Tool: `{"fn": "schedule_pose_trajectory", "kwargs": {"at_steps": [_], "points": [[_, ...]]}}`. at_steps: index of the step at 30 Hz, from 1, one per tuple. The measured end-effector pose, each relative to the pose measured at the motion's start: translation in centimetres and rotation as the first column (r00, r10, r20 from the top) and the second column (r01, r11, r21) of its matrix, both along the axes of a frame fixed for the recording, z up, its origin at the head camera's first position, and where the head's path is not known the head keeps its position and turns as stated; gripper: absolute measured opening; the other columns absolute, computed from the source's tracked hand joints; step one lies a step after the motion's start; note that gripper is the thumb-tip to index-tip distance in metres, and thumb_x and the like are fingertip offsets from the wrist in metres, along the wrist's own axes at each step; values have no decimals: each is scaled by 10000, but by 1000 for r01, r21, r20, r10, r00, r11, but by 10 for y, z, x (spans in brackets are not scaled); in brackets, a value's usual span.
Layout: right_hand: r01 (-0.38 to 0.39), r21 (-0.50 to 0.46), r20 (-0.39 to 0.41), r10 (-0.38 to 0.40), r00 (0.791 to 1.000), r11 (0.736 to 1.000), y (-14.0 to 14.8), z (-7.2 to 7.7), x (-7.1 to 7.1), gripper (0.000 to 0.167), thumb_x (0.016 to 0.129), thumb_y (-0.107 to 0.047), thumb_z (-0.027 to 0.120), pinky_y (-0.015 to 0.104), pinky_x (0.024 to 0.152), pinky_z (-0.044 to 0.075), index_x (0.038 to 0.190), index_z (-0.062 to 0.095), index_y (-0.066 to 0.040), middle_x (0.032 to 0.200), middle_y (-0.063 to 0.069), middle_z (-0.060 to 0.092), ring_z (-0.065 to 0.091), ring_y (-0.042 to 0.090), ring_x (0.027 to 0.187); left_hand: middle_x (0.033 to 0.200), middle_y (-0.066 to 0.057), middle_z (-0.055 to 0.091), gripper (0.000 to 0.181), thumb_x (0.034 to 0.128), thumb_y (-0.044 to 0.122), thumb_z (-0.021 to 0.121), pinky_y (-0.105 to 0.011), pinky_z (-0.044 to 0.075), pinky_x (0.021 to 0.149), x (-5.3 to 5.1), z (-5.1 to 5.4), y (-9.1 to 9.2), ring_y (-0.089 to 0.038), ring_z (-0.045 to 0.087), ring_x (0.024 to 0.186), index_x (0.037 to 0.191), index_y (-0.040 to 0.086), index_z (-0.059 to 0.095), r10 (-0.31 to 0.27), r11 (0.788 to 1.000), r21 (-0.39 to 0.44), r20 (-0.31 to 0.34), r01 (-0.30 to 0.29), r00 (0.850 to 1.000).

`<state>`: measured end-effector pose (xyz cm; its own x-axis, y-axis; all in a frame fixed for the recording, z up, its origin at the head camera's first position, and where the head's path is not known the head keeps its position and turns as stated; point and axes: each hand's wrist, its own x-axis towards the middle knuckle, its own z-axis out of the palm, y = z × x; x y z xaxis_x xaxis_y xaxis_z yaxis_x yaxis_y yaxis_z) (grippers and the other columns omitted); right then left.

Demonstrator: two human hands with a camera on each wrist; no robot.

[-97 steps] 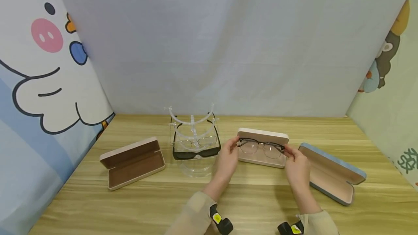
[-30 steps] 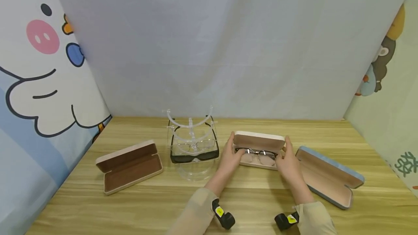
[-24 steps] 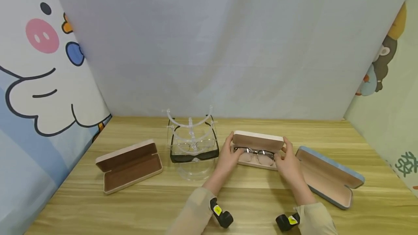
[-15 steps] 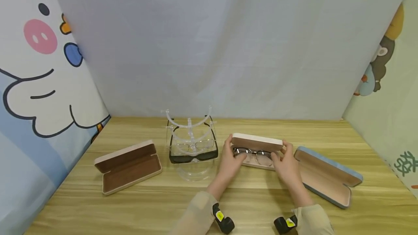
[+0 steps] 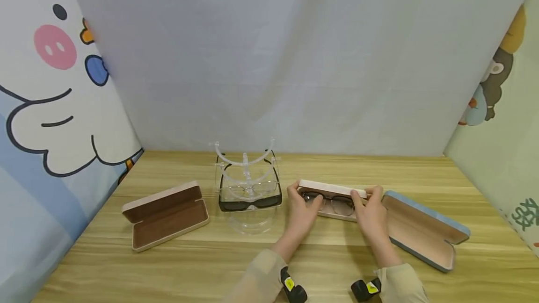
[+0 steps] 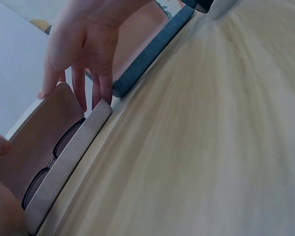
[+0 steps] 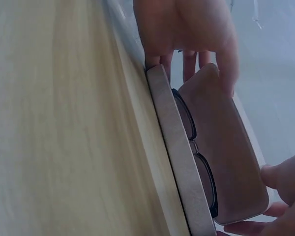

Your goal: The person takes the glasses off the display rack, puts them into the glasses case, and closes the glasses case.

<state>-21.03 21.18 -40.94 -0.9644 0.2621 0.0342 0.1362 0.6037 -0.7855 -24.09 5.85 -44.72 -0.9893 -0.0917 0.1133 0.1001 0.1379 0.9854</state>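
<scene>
A pale glasses case [image 5: 332,188] with a brownish-pink lining lies on the table, its lid partly lowered. Dark-topped glasses [image 5: 342,205] rest inside. My left hand [image 5: 301,212] grips the case's left end, thumb in front of the opening; my right hand [image 5: 371,214] grips the other end, thumb at the lid's edge. In the left wrist view, my right hand [image 6: 88,46] curls around one end of the case [image 6: 71,160]. The right wrist view has my left hand [image 7: 187,24] at the far end, with the glasses [image 7: 206,179] behind the base's wall.
A brown-lined case [image 5: 170,226] stands open at the left. A clear stand [image 5: 248,223] holds dark glasses [image 5: 250,203] and thin-rimmed glasses left of my left hand. A blue case [image 5: 425,237] lies open close to my right hand.
The glasses, earlier held up by both hands, have come down into the pale case. Both hands have shifted to the case's ends, and its lid has tilted forward and lower.
</scene>
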Motion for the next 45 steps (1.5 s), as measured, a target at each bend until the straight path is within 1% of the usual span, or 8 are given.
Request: {"fn": "schedule_pose_trajectory", "kwargs": {"at_steps": [6,10,14,17,22,28,39,45], "points": [[7,-28,38,-6,999,1000,-1,1,8,624,931,-491,379,501,820,427,1277,225,5,1341,302,348,435,472,1133,1241,-196,445,474,903,356,544,-446,397,966,3,2,3,-321,464,1160,1213,77,319,105,994,-19,-29,-105,994],[17,-41,46,-15,999,999,-2,2,12,632,928,-486,397,523,846,409,1290,227,3,1354,297,338,417,474,1150,1230,-185,468,433,901,319,557,-442,409,956,3,3,2,-321,480,1143,1192,80,344,125,992,-10,-39,-126,991],[5,-61,62,-1,998,998,0,2,14,630,932,-470,405,560,920,364,1304,217,1,1389,296,298,349,481,1211,1317,-161,409,521,901,302,562,-443,367,1006,5,3,-1,-310,419,1221,1290,66,308,84,996,6,-24,-84,996],[-1,-77,73,6,997,997,1,1,16,632,929,-463,418,568,959,332,1311,214,-2,1408,286,278,309,474,1243,1307,-140,408,545,904,273,564,-420,376,1000,8,2,-3,-284,422,1212,1334,53,313,57,998,6,-18,-57,998],[-19,-105,70,27,997,994,2,-2,19,582,932,-385,466,550,984,334,1289,230,9,1406,290,271,327,450,1253,1214,-148,435,466,888,171,587,-396,424,946,11,-1,-6,-284,468,1134,1278,31,375,54,999,-1,-11,-54,999],[-19,-90,63,24,998,996,1,-5,21,491,926,-244,516,503,1002,338,1236,271,47,1351,335,324,347,431,1249,1245,-150,491,466,846,109,626,-408,384,993,12,-2,-9,-289,462,1181,1255,21,421,97,984,-145,-22,-100,995],[-8,2,46,8,999,1000,-3,-5,20,456,914,-185,537,515,932,394,1202,318,93,1257,370,400,410,461,1181,1323,-150,467,528,854,136,615,-424,358,1017,19,3,-9,-304,438,1223,1323,33,393,88,976,-203,39,-79,995],[-5,39,7,4,1000,999,-7,-5,20,414,880,-111,571,479,853,446,1156,357,110,1161,344,463,481,447,1100,1371,-162,404,580,856,113,592,-445,301,1054,23,6,-13,-330,375,1267,1370,16,339,52,981,-190,68,-38,996]]}}
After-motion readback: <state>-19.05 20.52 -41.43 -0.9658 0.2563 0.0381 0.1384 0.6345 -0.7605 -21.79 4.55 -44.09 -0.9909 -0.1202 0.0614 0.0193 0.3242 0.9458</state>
